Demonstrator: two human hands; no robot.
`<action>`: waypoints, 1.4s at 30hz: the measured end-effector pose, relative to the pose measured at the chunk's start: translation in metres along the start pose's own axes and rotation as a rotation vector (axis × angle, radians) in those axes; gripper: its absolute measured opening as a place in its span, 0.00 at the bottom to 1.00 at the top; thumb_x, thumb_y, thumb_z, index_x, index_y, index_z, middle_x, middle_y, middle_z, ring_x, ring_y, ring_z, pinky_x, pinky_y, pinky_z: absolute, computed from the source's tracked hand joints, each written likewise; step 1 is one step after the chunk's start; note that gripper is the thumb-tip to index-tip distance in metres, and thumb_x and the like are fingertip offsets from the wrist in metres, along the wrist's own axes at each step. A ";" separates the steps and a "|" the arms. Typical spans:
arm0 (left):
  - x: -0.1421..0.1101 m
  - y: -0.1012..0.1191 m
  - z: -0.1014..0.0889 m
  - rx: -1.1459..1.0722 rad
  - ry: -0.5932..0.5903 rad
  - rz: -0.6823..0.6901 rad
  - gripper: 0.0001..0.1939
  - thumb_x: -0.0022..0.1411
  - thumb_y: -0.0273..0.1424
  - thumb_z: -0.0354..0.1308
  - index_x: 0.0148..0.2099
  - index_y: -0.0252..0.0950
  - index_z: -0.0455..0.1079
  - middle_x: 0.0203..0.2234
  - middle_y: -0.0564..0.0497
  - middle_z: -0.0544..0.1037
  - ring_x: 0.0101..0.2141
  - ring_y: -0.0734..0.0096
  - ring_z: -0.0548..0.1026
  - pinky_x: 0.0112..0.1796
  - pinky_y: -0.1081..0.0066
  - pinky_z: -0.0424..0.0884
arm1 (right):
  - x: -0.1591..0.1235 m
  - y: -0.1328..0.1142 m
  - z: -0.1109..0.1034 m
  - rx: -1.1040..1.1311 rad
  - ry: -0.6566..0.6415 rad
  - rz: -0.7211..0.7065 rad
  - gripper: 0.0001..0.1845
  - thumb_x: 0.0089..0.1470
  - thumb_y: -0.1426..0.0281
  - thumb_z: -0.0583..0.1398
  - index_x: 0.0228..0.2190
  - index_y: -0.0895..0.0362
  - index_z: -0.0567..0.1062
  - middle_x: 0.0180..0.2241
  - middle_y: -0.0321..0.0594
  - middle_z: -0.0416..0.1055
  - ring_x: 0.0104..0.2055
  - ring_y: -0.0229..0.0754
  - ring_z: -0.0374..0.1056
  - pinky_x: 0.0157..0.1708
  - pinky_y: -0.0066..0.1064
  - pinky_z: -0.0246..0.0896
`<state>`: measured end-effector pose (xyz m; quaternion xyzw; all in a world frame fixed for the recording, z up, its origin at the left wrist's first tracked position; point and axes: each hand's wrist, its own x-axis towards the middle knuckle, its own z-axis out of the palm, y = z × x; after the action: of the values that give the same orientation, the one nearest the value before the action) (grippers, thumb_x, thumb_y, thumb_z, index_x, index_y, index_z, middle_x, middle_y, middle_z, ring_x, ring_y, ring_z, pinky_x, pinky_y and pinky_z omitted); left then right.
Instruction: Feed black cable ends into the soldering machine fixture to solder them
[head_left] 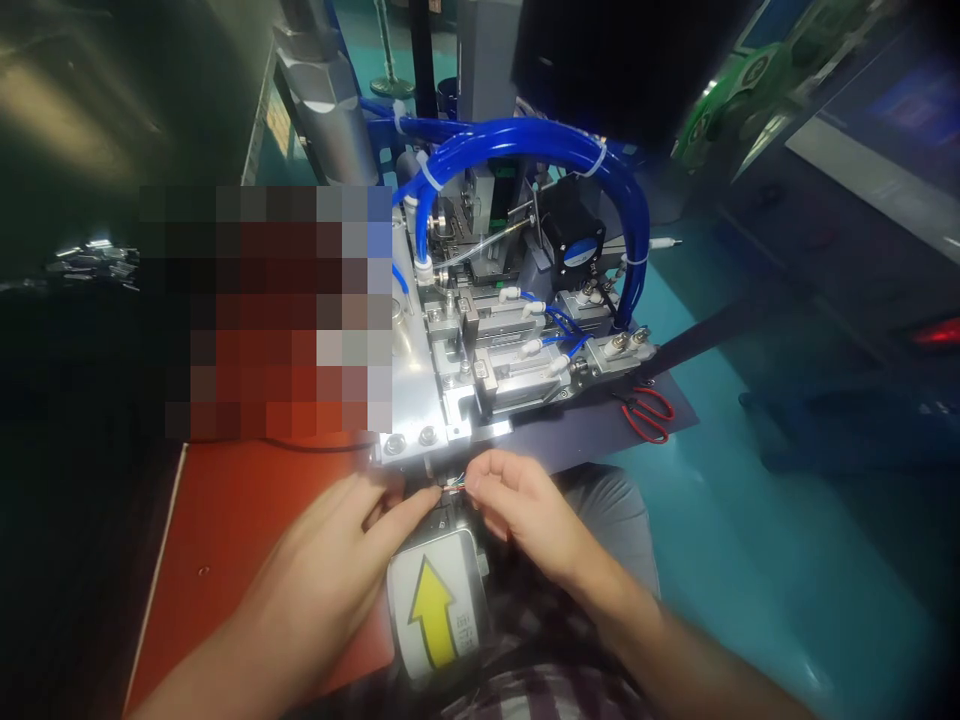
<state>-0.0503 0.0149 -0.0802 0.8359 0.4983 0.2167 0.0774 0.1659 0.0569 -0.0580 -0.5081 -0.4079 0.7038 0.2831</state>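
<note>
A short bundle of thin coloured wires [454, 487], with red, white and blue strands, spans the small gap between my hands. My right hand [529, 505] pinches one end of it between thumb and forefinger, the other fingers curled beneath. At the opposite end, my left hand [337, 540] is closed, its thumb tip pressed on the wires and its curled fingers partly hidden. Both hands are just in front of the metal plate [416, 400] of a machine. Below them sits a white box with a yellow arrow [435, 610].
Metal slides with air fittings [517, 365] and a looped blue hose [540, 135] stand beyond my hands. Red-handled pliers [646, 415] lie on the dark bench at right. An orange-red surface [247, 540] extends left, beneath a blurred-out block. The floor [742, 500] is teal.
</note>
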 end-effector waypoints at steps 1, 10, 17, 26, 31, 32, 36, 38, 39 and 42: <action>-0.001 -0.001 0.001 -0.003 0.004 -0.011 0.21 0.69 0.29 0.43 0.54 0.48 0.73 0.39 0.49 0.77 0.38 0.66 0.75 0.34 0.72 0.72 | -0.001 0.000 0.000 -0.060 0.024 -0.044 0.10 0.54 0.64 0.59 0.26 0.56 0.67 0.17 0.25 0.55 0.18 0.31 0.49 0.20 0.26 0.42; -0.003 -0.001 0.008 -0.053 0.069 -0.093 0.20 0.69 0.33 0.42 0.48 0.47 0.76 0.37 0.48 0.78 0.37 0.64 0.76 0.34 0.69 0.75 | -0.003 -0.005 -0.001 -0.241 0.094 -0.142 0.07 0.55 0.67 0.59 0.27 0.56 0.70 0.20 0.29 0.60 0.22 0.33 0.54 0.23 0.27 0.50; -0.006 -0.001 0.009 -0.071 0.060 -0.096 0.21 0.70 0.35 0.41 0.50 0.47 0.75 0.39 0.48 0.78 0.39 0.63 0.76 0.33 0.69 0.75 | -0.001 -0.005 0.002 -0.140 0.101 -0.038 0.09 0.52 0.65 0.61 0.27 0.58 0.72 0.20 0.29 0.62 0.20 0.31 0.53 0.20 0.25 0.47; -0.001 0.000 0.005 -0.021 0.050 0.003 0.20 0.71 0.30 0.40 0.52 0.46 0.73 0.39 0.49 0.76 0.39 0.66 0.75 0.34 0.72 0.72 | 0.002 -0.007 0.007 -0.002 0.112 0.057 0.07 0.44 0.66 0.61 0.24 0.58 0.71 0.14 0.25 0.57 0.16 0.29 0.49 0.16 0.24 0.41; 0.000 0.002 0.004 -0.002 0.055 0.040 0.20 0.72 0.27 0.40 0.55 0.45 0.70 0.40 0.49 0.75 0.40 0.66 0.73 0.36 0.72 0.71 | 0.002 -0.004 0.007 -0.053 0.144 0.040 0.04 0.46 0.70 0.61 0.26 0.58 0.71 0.15 0.24 0.56 0.17 0.29 0.50 0.16 0.23 0.43; 0.000 0.002 0.004 0.001 0.059 0.050 0.21 0.72 0.26 0.40 0.57 0.45 0.69 0.41 0.49 0.75 0.40 0.66 0.73 0.37 0.71 0.71 | 0.003 -0.004 0.008 -0.042 0.141 0.054 0.03 0.46 0.71 0.60 0.26 0.58 0.71 0.14 0.24 0.56 0.16 0.29 0.50 0.16 0.22 0.43; 0.002 0.001 0.003 0.011 0.075 0.102 0.20 0.72 0.25 0.41 0.58 0.44 0.68 0.41 0.49 0.74 0.40 0.67 0.72 0.36 0.73 0.70 | 0.009 -0.005 0.006 0.095 0.052 0.160 0.07 0.45 0.71 0.59 0.19 0.58 0.68 0.14 0.25 0.57 0.14 0.27 0.48 0.16 0.23 0.39; 0.002 0.000 0.000 0.021 0.059 0.113 0.20 0.72 0.24 0.41 0.58 0.43 0.67 0.41 0.49 0.73 0.39 0.67 0.72 0.35 0.73 0.70 | 0.010 -0.005 0.003 0.141 0.017 0.170 0.09 0.44 0.69 0.60 0.18 0.58 0.68 0.15 0.26 0.60 0.14 0.26 0.49 0.16 0.23 0.39; 0.002 -0.001 -0.002 0.025 0.046 0.122 0.20 0.72 0.24 0.42 0.59 0.43 0.67 0.41 0.48 0.73 0.39 0.67 0.72 0.35 0.73 0.70 | 0.010 -0.005 0.002 0.149 0.011 0.165 0.09 0.44 0.68 0.61 0.18 0.59 0.68 0.15 0.27 0.61 0.14 0.26 0.50 0.16 0.23 0.39; 0.002 -0.004 -0.007 0.038 -0.015 0.162 0.21 0.70 0.23 0.46 0.62 0.40 0.64 0.42 0.46 0.73 0.39 0.67 0.72 0.37 0.73 0.71 | 0.007 -0.004 0.000 0.141 0.033 0.111 0.12 0.47 0.65 0.62 0.20 0.59 0.69 0.15 0.27 0.61 0.14 0.27 0.52 0.18 0.23 0.44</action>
<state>-0.0561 0.0180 -0.0747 0.8764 0.4325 0.2066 0.0472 0.1639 0.0647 -0.0582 -0.5201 -0.3239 0.7369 0.2856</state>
